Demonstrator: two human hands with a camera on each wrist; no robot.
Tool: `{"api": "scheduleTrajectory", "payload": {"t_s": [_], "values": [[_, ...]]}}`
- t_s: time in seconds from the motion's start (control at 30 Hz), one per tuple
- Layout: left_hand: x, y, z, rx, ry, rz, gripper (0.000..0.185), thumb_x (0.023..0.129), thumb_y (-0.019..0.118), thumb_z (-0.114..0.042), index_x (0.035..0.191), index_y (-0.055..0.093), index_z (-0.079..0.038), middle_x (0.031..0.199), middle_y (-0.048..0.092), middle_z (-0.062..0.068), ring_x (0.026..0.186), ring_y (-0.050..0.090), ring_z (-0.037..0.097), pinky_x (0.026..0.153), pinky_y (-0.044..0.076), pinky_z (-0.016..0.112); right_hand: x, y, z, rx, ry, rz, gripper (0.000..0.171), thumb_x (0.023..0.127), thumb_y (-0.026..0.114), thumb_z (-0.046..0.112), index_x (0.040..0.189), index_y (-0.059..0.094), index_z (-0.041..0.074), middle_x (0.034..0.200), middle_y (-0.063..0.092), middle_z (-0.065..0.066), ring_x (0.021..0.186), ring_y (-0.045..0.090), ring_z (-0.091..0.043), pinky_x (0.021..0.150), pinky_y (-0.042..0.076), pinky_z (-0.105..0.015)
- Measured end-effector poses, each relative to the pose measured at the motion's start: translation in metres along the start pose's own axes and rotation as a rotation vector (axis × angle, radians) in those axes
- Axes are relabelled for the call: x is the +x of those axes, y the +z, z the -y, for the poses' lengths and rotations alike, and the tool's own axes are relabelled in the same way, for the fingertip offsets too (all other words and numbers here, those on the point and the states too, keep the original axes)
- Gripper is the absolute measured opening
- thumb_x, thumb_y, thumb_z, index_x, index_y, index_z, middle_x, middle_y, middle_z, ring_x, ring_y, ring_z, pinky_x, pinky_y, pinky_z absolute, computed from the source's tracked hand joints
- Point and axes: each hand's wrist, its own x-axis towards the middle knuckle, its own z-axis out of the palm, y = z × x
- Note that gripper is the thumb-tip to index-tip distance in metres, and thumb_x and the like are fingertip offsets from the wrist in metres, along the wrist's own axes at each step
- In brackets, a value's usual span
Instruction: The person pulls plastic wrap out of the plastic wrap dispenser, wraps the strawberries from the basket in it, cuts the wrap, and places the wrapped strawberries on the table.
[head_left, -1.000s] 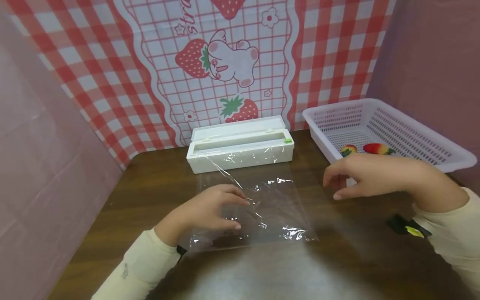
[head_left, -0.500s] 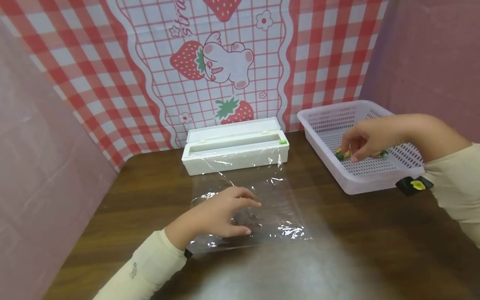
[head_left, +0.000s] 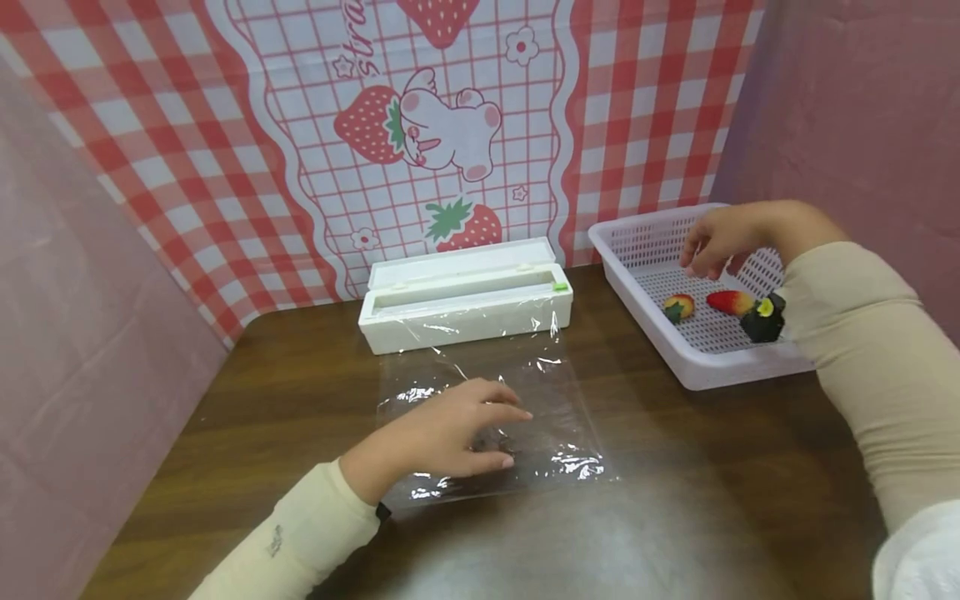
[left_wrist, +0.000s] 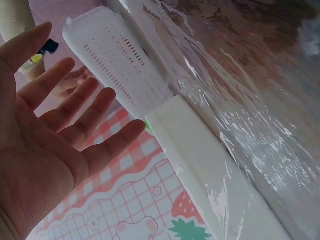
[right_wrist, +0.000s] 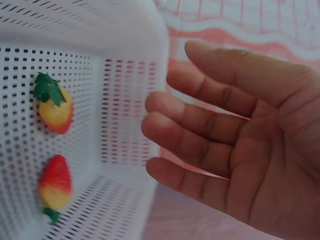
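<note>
The right hand point(head_left: 716, 242) has lifted off the strawberries point(head_left: 731, 302), fingers loosely apart and empty, above the basket point(head_left: 637, 287) at the table's far right corner. The left hand point(head_left: 442, 433) rests flat, fingers spread, on the cling film point(head_left: 555, 400); the sheet is laid out, with nothing on it yet.

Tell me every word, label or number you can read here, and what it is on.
"stra", cut off by the frame's top edge: on the red-and-white checked strawberry backdrop cloth.
Small grey mark on the cream left sleeve: too blurred to read.
White plastic wrap dispenser box: no readable text.

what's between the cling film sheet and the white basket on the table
Only bare brown table lies between the cling film sheet and the white basket, as the head view shows.
</note>
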Motion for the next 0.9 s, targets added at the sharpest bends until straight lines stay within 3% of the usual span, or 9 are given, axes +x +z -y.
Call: {"api": "scheduleTrajectory", "payload": {"t_s": [0.23, 0.47, 0.67, 0.9], "values": [[0.001, -0.001, -0.002, 0.003, -0.010, 0.014, 0.054, 0.086, 0.072, -0.039, 0.132, 0.060, -0.013, 0.130, 0.056, 0.008, 0.117, 0.052, 0.021, 0.100, 0.044, 0.034, 0.029, 0.004, -0.027, 0.139, 0.068, -0.112, 0.034, 0.093, 0.064, 0.018, 0.113, 0.059, -0.009, 0.094, 0.061, -0.009, 0.089, 0.058, -0.027, 0.079, 0.056, -0.044], [0.000, -0.003, -0.003, 0.006, -0.014, 0.012, 0.056, 0.085, 0.073, -0.040, 0.132, 0.060, -0.013, 0.130, 0.055, 0.008, 0.118, 0.052, 0.021, 0.102, 0.043, 0.033, 0.050, 0.023, -0.040, 0.020, 0.085, -0.228, 0.036, 0.087, 0.069, 0.014, 0.114, 0.062, -0.008, 0.114, 0.056, -0.029, 0.104, 0.052, -0.045, 0.081, 0.051, -0.059], [-0.003, -0.003, -0.005, -0.011, -0.041, 0.031, 0.056, 0.085, 0.073, -0.040, 0.133, 0.060, -0.014, 0.133, 0.054, 0.008, 0.120, 0.051, 0.021, 0.102, 0.042, 0.034, 0.062, 0.034, -0.048, -0.024, 0.122, -0.155, 0.048, 0.080, 0.072, 0.009, 0.125, 0.059, -0.001, 0.130, 0.042, -0.036, 0.115, 0.043, -0.052, 0.081, 0.047, -0.066], [-0.002, 0.001, -0.003, -0.026, -0.028, 0.000, 0.056, 0.084, 0.074, -0.040, 0.131, 0.061, -0.013, 0.131, 0.055, 0.009, 0.120, 0.051, 0.021, 0.103, 0.041, 0.034, 0.066, 0.039, -0.047, 0.024, 0.128, -0.062, 0.041, 0.083, 0.070, 0.006, 0.122, 0.060, -0.004, 0.127, 0.043, -0.035, 0.111, 0.043, -0.047, 0.079, 0.053, -0.056]]}}
